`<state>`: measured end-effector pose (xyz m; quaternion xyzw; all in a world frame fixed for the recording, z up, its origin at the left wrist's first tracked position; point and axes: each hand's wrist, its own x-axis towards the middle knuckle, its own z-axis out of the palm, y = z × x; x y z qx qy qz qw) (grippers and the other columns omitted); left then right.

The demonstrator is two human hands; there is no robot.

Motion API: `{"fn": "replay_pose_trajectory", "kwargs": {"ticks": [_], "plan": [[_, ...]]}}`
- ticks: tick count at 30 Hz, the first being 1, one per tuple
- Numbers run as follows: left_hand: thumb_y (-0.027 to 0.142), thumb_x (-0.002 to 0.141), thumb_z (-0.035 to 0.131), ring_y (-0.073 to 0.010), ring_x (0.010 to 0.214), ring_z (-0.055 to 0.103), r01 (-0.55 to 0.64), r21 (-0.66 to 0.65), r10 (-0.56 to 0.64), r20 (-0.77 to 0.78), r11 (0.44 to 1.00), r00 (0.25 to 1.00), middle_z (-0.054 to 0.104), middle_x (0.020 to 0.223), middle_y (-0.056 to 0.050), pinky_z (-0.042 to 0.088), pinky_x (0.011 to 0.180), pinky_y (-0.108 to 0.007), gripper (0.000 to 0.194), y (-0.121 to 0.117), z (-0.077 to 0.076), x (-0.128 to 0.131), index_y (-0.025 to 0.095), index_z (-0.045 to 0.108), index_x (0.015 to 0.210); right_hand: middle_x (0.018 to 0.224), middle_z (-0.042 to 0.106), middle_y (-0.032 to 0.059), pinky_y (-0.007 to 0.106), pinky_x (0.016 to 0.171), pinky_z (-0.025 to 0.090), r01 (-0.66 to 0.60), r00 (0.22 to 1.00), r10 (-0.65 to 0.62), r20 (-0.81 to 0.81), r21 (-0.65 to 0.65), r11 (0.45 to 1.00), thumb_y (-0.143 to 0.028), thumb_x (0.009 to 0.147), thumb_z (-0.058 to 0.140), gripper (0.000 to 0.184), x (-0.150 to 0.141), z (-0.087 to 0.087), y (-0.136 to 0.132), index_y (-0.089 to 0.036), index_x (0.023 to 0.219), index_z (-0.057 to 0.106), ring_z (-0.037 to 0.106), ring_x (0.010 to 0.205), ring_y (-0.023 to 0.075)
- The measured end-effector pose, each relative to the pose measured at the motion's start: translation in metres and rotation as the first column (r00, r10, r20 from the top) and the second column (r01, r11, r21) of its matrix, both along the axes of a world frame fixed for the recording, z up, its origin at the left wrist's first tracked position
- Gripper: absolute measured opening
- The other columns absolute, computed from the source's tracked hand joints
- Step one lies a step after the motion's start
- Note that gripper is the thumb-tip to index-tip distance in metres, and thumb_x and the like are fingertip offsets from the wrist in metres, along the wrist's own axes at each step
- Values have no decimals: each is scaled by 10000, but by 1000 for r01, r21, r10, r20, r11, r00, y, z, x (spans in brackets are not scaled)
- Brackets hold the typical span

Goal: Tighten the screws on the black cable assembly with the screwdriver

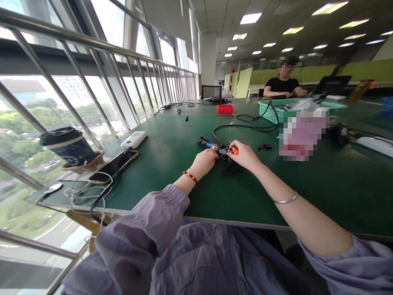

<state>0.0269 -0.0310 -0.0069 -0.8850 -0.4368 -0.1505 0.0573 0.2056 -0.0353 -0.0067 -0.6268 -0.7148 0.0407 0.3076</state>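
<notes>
My left hand (pixel 204 161) is closed around a small black device (pixel 209 145) with a blue part, holding it down on the green table (pixel 172 180). My right hand (pixel 245 155) is closed on an orange-handled tool (pixel 234 150), probably a screwdriver, whose tip meets the device between both hands. A black cable (pixel 245 126) runs from the device towards the back of the table. Two small black parts (pixel 265 146) lie just right of my right hand.
At the left edge lie a phone (pixel 114 166), a white power bank (pixel 134 139), white cords and a tilted coffee cup (pixel 70 148). A red tray (pixel 225 109) and a green basket (pixel 271 111) stand farther back. Another person (pixel 284 83) sits at the far side.
</notes>
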Motion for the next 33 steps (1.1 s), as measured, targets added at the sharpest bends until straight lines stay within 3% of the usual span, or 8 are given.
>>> {"fn": "replay_pose_trajectory", "kwargs": {"ticks": [4, 8, 11, 25, 30, 33], "plan": [[74, 821, 455, -185, 942, 633, -27, -6, 27, 47, 1000, 999, 675, 1021, -55, 525, 796, -263, 314, -4, 4, 0, 210, 710, 943, 796, 653, 21, 246, 620, 401, -40, 999, 40, 10, -7, 999, -247, 731, 601, 153, 2, 2, -2, -241, 882, 573, 586, 716, 175], [89, 830, 466, -169, 906, 640, -68, 59, 53, 231, 996, 972, 662, 1051, -41, 520, 776, -257, 276, -5, 11, 3, 217, 653, 988, 810, 659, 27, 248, 636, 409, -64, 998, 64, 7, -8, 998, -213, 717, 587, 167, 2, 3, -4, -239, 880, 568, 597, 740, 182], [102, 854, 463, -156, 907, 633, -45, 115, 8, 307, 992, 952, 652, 1044, -38, 507, 771, -242, 233, -3, 14, 7, 209, 622, 988, 805, 657, 29, 250, 637, 407, -61, 998, 61, 9, -8, 998, -197, 712, 578, 170, 2, 3, -3, -239, 876, 558, 598, 747, 188], [151, 931, 404, -162, 939, 607, 42, 209, -75, 153, 977, 985, 653, 1015, -49, 479, 718, -226, 227, 12, 3, 13, 199, 607, 1021, 811, 657, 31, 253, 647, 408, -64, 998, 64, 14, -18, 998, -206, 718, 565, 160, 1, 4, -4, -243, 874, 552, 605, 757, 190], [152, 896, 452, -174, 959, 640, 18, 74, -29, 141, 997, 990, 701, 1031, -27, 502, 826, -256, 284, 10, 14, 11, 222, 629, 1107, 828, 659, 35, 248, 648, 404, -72, 997, 73, 28, -48, 996, -224, 721, 572, 177, 2, 5, -4, -239, 897, 552, 605, 765, 189], [95, 844, 465, -164, 1059, 624, 57, -14, -55, 114, 998, 992, 674, 1168, 4, 470, 933, -252, 411, 6, 22, 0, 255, 610, 1194, 850, 663, 42, 242, 645, 398, -76, 996, 78, 41, -57, 996, -227, 726, 573, 189, 3, 6, -4, -232, 914, 555, 601, 770, 187]]}}
